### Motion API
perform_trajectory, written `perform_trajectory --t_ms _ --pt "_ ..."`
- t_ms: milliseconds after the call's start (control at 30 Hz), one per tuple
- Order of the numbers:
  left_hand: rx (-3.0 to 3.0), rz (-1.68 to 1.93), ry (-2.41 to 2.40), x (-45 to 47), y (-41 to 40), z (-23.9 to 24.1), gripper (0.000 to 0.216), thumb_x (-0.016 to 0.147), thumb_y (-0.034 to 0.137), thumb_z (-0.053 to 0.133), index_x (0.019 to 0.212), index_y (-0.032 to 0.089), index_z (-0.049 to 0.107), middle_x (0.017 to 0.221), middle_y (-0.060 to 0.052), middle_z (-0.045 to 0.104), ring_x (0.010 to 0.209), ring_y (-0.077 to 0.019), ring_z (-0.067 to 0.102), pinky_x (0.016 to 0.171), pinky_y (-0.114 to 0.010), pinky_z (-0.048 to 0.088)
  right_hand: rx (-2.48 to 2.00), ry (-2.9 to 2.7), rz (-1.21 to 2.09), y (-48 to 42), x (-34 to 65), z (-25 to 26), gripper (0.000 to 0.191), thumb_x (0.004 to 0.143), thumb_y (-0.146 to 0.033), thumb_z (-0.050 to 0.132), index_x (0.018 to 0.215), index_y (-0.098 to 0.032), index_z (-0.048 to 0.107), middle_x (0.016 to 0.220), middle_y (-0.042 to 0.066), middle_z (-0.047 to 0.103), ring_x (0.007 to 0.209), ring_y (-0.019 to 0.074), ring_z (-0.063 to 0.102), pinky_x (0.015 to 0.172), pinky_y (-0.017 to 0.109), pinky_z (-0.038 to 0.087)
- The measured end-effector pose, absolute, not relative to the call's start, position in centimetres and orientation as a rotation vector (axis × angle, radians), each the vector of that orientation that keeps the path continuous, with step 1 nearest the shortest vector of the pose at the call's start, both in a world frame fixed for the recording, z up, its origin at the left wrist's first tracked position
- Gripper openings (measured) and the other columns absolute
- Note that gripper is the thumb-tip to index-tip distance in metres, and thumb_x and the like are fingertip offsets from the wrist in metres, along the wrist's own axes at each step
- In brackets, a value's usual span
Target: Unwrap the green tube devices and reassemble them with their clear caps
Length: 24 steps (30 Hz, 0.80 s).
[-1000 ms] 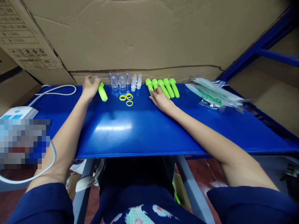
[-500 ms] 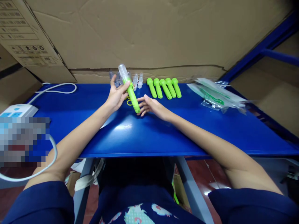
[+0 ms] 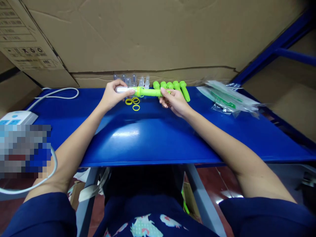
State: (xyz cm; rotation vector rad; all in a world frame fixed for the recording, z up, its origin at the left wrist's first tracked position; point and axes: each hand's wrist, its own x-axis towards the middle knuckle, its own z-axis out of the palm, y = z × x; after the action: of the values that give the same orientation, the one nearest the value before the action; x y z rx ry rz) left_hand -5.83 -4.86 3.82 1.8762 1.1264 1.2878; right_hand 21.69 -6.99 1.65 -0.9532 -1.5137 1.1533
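A green tube with a clear cap [image 3: 143, 92] is held level above the far part of the blue table [image 3: 158, 138]. My left hand [image 3: 112, 94] is closed on its clear capped end. My right hand [image 3: 174, 100] is closed on its green end. Just below the tube lie three yellow rings [image 3: 133, 102]. Behind my right hand lies a row of several green tubes [image 3: 177, 87]. Several clear caps [image 3: 133, 80] stand at the table's back edge.
Clear plastic bags with green print [image 3: 227, 98] lie at the right of the table. A white power strip [image 3: 14, 117] and its cable [image 3: 56, 93] sit at the left. Cardboard boxes [image 3: 148, 36] stand behind the table. A blue shelf frame [image 3: 283, 42] rises at the right.
The capped green tube has swung from upright in my left hand to level, held at both ends. My right hand has closed on its green end, and both hands moved back toward the parts.
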Motion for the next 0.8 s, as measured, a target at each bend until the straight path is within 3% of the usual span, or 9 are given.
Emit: perform_trajectory --t_ms 100,167,300,433,533,600,700,800 --pt "2.241 1.056 1.24 -5.7 -5.7 4.6 0.035 0.087 0.049 0.072 0.076 0.017 0.066 0.053 0.002 0.052 0.056 -0.0139 0.056 0.07 -0.028 0.048 -0.984 -1.497 1.144 -6.6 22.3 1.5 0.064 0.076 -0.083 0.072 0.076 -0.021 0.054 0.06 0.001 0.056 0.046 0.0078 0.045 0.037 0.022 0.034" --pt "2.381 0.965 1.311 -5.4 -5.9 4.8 0.048 0.095 0.049 0.059 0.059 0.018 0.054 0.047 0.004 0.039 0.052 -0.0115 0.046 0.069 -0.028 0.044 -0.981 -1.51 1.151 -6.5 22.6 1.4 0.065 0.073 -0.083 0.074 0.078 -0.022 0.053 0.059 -0.001 0.053 0.046 0.0081 0.044 0.036 0.022 0.032" --pt "2.375 1.022 1.445 -5.3 -5.3 4.6 0.056 0.102 0.039 0.044 0.05 0.02 0.037 0.045 0.005 0.023 0.048 -0.0091 0.035 0.064 -0.026 0.038 -0.935 -1.655 1.05 -6.2 22.8 1.3 0.065 0.074 -0.085 0.072 0.084 -0.023 0.055 0.065 0.001 0.056 0.052 0.0118 0.052 0.042 0.026 0.043" --pt "2.016 0.902 1.473 -5.3 -4.7 4.3 0.049 0.102 0.03 0.035 0.057 0.019 0.049 0.042 0.003 0.036 0.041 -0.0094 0.037 0.052 -0.024 0.034 -0.916 -1.824 0.695 -6.1 22.9 1.3 0.066 0.075 -0.084 0.072 0.102 -0.024 0.062 0.092 0.007 0.068 0.078 0.0213 0.066 0.065 0.038 0.059" --pt "1.785 0.841 1.438 -5.0 -4.8 4.0 0.045 0.101 0.03 0.036 0.061 0.018 0.053 0.042 0.002 0.042 0.036 -0.0089 0.035 0.045 -0.023 0.031 -0.923 -1.862 0.578 -6.4 23.0 1.5 0.075 0.071 -0.083 0.076 0.12 -0.027 0.06 0.114 0.009 0.069 0.094 0.0251 0.068 0.076 0.042 0.061" --pt "1.748 0.9 1.406 -5.0 -4.8 3.7 0.046 0.1 0.032 0.04 0.058 0.018 0.052 0.04 0.002 0.04 0.035 -0.0088 0.034 0.044 -0.022 0.031 -0.97 -1.791 0.654 -6.5 23.0 1.5 0.075 0.077 -0.086 0.068 0.123 -0.027 0.058 0.107 0.009 0.069 0.086 0.0231 0.07 0.07 0.038 0.06" --pt "1.724 1.026 1.316 -5.1 -4.5 3.0 0.045 0.098 0.035 0.048 0.057 0.019 0.054 0.039 0.002 0.037 0.037 -0.0101 0.036 0.048 -0.023 0.038 -1.058 -1.702 0.812 -6.4 23.2 1.5 0.067 0.084 -0.087 0.057 0.102 -0.023 0.063 0.083 0.007 0.066 0.068 0.0189 0.067 0.057 0.033 0.057" --pt "1.693 1.121 1.277 -5.4 -4.0 2.4 0.039 0.095 0.034 0.055 0.061 0.018 0.058 0.043 0.001 0.039 0.045 -0.0135 0.046 0.061 -0.027 0.049 -1.008 -1.664 0.841 -5.7 23.6 1.4 0.061 0.073 -0.078 0.078 0.093 -0.023 0.061 0.087 0.007 0.068 0.077 0.0189 0.069 0.062 0.031 0.06"
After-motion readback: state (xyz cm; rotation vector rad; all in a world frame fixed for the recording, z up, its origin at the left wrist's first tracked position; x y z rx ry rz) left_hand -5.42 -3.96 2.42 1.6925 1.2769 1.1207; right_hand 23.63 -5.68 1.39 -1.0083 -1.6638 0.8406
